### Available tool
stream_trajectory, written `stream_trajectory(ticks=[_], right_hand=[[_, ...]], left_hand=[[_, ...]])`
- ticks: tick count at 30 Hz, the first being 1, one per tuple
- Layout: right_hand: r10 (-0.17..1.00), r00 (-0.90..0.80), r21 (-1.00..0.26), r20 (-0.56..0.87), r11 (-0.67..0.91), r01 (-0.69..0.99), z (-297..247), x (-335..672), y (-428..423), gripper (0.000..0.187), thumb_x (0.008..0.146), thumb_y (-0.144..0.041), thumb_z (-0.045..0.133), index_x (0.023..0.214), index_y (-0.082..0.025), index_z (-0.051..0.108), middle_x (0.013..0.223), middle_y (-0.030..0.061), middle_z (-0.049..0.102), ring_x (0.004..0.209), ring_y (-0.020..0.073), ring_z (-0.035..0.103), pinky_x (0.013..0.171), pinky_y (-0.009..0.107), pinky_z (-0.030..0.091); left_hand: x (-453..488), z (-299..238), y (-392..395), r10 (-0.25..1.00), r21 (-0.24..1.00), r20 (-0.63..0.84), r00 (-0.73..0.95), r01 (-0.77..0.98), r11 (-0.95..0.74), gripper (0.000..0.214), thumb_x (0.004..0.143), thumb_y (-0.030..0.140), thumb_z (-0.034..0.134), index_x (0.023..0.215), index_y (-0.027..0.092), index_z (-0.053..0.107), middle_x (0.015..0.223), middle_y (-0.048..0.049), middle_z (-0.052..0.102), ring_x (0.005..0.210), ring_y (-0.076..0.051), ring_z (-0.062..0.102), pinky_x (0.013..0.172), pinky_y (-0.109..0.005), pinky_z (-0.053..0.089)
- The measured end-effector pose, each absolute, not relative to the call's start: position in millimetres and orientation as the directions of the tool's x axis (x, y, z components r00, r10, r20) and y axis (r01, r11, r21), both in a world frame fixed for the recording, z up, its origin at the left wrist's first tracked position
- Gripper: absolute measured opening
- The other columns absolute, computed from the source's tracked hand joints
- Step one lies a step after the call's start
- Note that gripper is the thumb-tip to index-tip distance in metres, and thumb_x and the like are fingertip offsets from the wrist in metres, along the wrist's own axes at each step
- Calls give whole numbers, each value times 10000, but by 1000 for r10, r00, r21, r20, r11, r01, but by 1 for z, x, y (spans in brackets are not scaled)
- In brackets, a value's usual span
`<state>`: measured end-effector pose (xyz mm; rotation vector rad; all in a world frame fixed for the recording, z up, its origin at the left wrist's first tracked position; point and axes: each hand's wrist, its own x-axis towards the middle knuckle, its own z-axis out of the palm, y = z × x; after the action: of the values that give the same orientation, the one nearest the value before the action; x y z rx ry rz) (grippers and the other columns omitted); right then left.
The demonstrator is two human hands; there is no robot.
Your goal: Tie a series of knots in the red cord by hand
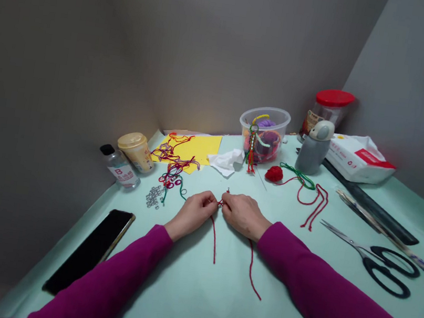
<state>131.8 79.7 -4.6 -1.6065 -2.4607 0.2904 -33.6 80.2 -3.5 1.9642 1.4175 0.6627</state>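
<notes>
"How does the red cord look?"

"Thin, with a small knot and two loose ends trailing toward the person, one longer than the other."

"Where is it?"

"Held just above the pale green desk, between both hands."

"And the grip?"

"Closed: the left hand and right hand pinch the cord at the knot, from either side."

"The room?"

"Grey walls rise behind the desk. A black phone lies along its left edge, and scissors sit to the right, both well apart from the hands — there's room to move."
</notes>
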Motion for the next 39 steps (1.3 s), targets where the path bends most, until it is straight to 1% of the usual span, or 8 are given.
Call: stream_trajectory(ticks=[5, 9, 14, 18, 21, 26, 30, 39], right_hand=[[918, -393, -262, 51, 392, 882, -5, 132, 78, 232, 866, -244, 367, 926, -215, 589, 867, 73, 683, 751, 204, 602, 566, 294, 258], [925, -376, -283, 58, 377, 882, -5, 132, 75, 243, 861, -241, 354, 916, -216, 590, 846, 66, 683, 730, 199, 600, 549, 298, 237], [946, -320, -324, 56, 320, 890, -5, 133, 70, 246, 848, -236, 359, 892, -207, 599, 823, 69, 683, 726, 201, 598, 552, 299, 238], [957, -286, -386, 45, 281, 879, -4, 135, 70, 235, 833, -234, 383, 853, -209, 616, 808, 62, 683, 734, 198, 595, 570, 292, 258], [978, -206, -433, 28, 198, 879, -4, 136, 74, 238, 824, -239, 396, 825, -201, 631, 786, 70, 680, 719, 199, 586, 566, 288, 265], [993, -119, -545, -11, 94, 833, -5, 137, 89, 213, 786, -231, 444, 752, -181, 648, 752, 72, 672, 704, 184, 563, 567, 268, 291], [992, -99, -605, -73, 35, 796, -5, 140, 97, 194, 760, -220, 468, 699, -170, 646, 714, 59, 658, 661, 164, 539, 542, 252, 295], [985, -163, -603, -47, 102, 792, -4, 141, 84, 191, 743, -178, 461, 675, -172, 639, 688, 49, 652, 652, 156, 525, 558, 250, 294]], left_hand=[[-39, -3, 81, 913, 722, -13, 408, 636, -273, 195, 786, 297, 462, 677, 160, 549, 602, 38, 474, 589, -94, 410, 538, -201, 317], [-47, 3, 89, 918, 773, -63, 391, 601, -203, 138, 748, 242, 512, 840, 171, 586, 636, 41, 517, 568, -87, 441, 530, -197, 327], [-40, 20, 106, 903, 927, -95, 418, 368, -72, 141, 717, 234, 605, 822, 153, 557, 739, 15, 566, 628, -70, 499, 608, -195, 385], [-25, 28, 124, 864, 966, -172, 472, 255, 53, 207, 698, 254, 653, 846, 144, 559, 751, 4, 577, 596, -58, 495, 589, -198, 393], [-17, 19, 139, 874, 953, -169, 457, 303, 26, 224, 683, 290, 661, 810, 133, 565, 695, 7, 580, 555, -61, 484, 543, -197, 376], [-9, -8, 159, 930, 898, -4, 367, 411, -158, 207, 698, 307, 612, 781, 118, 593, 643, -1, 595, 495, -55, 430, 479, -186, 324], [-7, -14, 165, 926, 823, 39, 376, 513, -243, 203, 712, 304, 574, 776, 119, 628, 650, -12, 621, 502, -67, 452, 490, -192, 341], [-8, -6, 142, 923, 614, 151, 353, 699, -368, 167, 741, 246, 520, 765, 167, 665, 716, -12, 659, 672, -137, 563, 637, -238, 398]])
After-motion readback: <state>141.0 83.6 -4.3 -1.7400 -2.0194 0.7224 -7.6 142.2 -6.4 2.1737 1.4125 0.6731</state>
